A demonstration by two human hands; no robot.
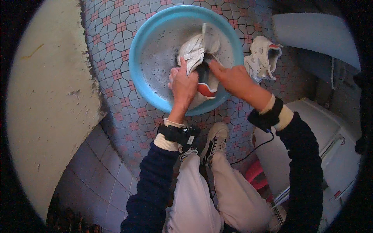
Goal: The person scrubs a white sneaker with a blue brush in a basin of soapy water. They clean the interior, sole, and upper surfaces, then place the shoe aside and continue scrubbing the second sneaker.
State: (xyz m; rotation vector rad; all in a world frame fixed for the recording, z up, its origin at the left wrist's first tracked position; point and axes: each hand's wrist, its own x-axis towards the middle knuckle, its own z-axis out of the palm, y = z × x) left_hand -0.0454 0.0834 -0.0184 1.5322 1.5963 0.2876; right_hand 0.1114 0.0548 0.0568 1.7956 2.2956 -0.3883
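Note:
A white sneaker (pixel 193 47) with a dark inside and a red-orange heel lining sits in soapy water in a light-blue basin (pixel 134 66). Its tongue stands up, and the heel points toward me. My left hand (pixel 183 84) grips the sneaker's left side, with the index finger stretched along its laces or upper. From the right, my right hand (pixel 235 79) has its fingers at the edge of the shoe opening, pinching the right side of the collar; some fingertips are hidden. Each wrist wears a black strap with a small device over a cream cuff.
A second white sneaker (pixel 261 59) stands on the tiled floor (pixel 116 46) right of the basin. A rough-edged pale wall (pixel 50 77) is at the left. At the lower right are a white appliance (pixel 311 136) and a pink basin (pixel 256 174). A dark cable hangs from my right wrist.

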